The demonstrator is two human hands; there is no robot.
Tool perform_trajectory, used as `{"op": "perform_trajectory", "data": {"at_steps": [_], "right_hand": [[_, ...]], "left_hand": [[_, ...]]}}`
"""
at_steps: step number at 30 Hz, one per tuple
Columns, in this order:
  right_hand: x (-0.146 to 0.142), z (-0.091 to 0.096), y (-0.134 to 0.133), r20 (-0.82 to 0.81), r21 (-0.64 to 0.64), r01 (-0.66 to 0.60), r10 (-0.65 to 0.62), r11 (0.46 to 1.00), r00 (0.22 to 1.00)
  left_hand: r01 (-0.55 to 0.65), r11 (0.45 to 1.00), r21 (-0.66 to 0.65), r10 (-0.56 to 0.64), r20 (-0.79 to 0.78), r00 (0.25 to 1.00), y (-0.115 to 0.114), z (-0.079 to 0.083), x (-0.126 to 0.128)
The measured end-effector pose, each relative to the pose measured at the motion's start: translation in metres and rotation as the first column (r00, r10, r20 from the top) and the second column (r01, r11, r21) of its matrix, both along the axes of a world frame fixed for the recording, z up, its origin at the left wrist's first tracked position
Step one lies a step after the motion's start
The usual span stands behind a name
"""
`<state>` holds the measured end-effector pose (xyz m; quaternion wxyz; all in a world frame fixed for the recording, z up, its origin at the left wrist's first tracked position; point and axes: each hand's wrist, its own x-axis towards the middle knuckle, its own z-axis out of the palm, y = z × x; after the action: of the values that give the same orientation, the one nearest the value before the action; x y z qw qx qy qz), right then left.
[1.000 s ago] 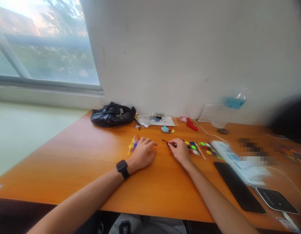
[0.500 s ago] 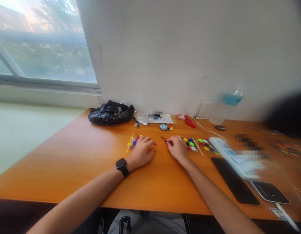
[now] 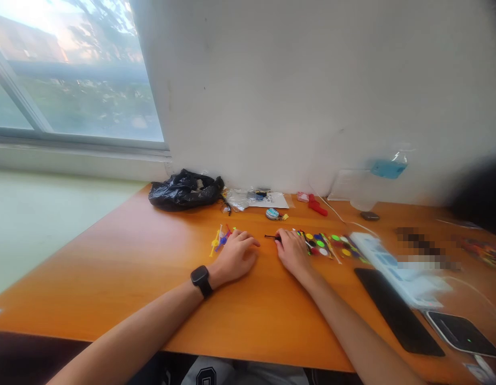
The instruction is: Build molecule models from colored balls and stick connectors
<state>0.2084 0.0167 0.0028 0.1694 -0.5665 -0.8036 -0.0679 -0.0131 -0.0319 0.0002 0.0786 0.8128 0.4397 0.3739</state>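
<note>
Pinching right hand (image 3: 294, 250): I had my thumb and fingertips closed about one end of a small black stick (image 3: 271, 236); they hid that end, so I could not tell how hard they pressed.
Black stick: its bare end jutted from my grip toward my left hand (image 3: 235, 258), stopping short of it. I could not tell whether it touched the table (image 3: 251, 315).
Stick's slant: half a second earlier it had run at a clear slant; now it lay nearly level, straight across the gap between my hands. My right hand had hardly travelled, so I judged this a small turn to line the stick up rather than a carry.
Left hand: it was palm down with its fingers loosely spread and bent, gripping nothing that showed; what lay under the palm was hidden. Its pose had barely altered, so I judged that my right hand was doing the work.
Yellow piece (image 3: 214, 245): it lay just beyond my left fingers, among white, blue and red ones, partly covered by that hand.
Coloured discs (image 3: 320, 244): they lay in a cluster with thin sticks just outside my right knuckles, apart from the stick I held.
Power strip (image 3: 384, 262): it sat farther out, past those discs.
</note>
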Motion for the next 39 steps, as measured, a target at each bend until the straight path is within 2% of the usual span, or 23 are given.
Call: {"op": "perform_trajectory", "data": {"at_steps": [7,11,13,16,19,27,32,35,39], "right_hand": [[0.001,0.003,-0.001,-0.008,0.059,-0.029,0.029,0.998,1.0],[0.003,0.015,-0.005,-0.22,0.097,-0.085,0.104,0.992,0.97],[0.002,0.019,-0.009,-0.35,0.017,-0.198,0.191,0.98,0.917],[-0.001,0.02,-0.015,-0.46,-0.164,-0.395,0.284,0.904,0.841],[-0.004,0.017,-0.018,-0.5,-0.238,-0.473,0.311,0.848,0.808],[-0.004,0.008,-0.012,-0.549,-0.212,-0.449,0.275,0.868,0.79],[-0.003,0.004,-0.01,-0.528,-0.227,-0.454,0.283,0.862,0.801],[-0.002,0.006,-0.011,-0.526,-0.202,-0.412,0.256,0.889,0.811],[0.004,0.018,-0.009,-0.63,-0.156,-0.251,0.1,0.955,0.77]], "left_hand": [[-0.006,1.0,-0.007,0.006,-0.018,1.0,-0.002,0.002,0.0],[-0.003,1.0,0.013,0.003,-0.007,1.0,-0.001,0.003,-0.001],[-0.018,1.0,0.018,0.018,0.001,1.0,-0.002,0.003,-0.001],[-0.044,0.999,0.022,0.044,0.012,0.999,-0.003,0.004,-0.001],[-0.048,0.998,0.028,0.049,-0.003,0.999,-0.003,0.004,-0.001],[-0.039,0.999,0.007,0.04,-0.057,0.998,0.0,0.0,0.0],[-0.143,0.989,-0.045,0.137,-0.114,0.984,-0.004,0.007,0.0],[-0.183,0.981,-0.059,0.173,-0.139,0.975,-0.004,0.009,-0.002],[-0.227,0.972,-0.054,0.216,-0.157,0.964,-0.002,0.009,-0.004]]}}
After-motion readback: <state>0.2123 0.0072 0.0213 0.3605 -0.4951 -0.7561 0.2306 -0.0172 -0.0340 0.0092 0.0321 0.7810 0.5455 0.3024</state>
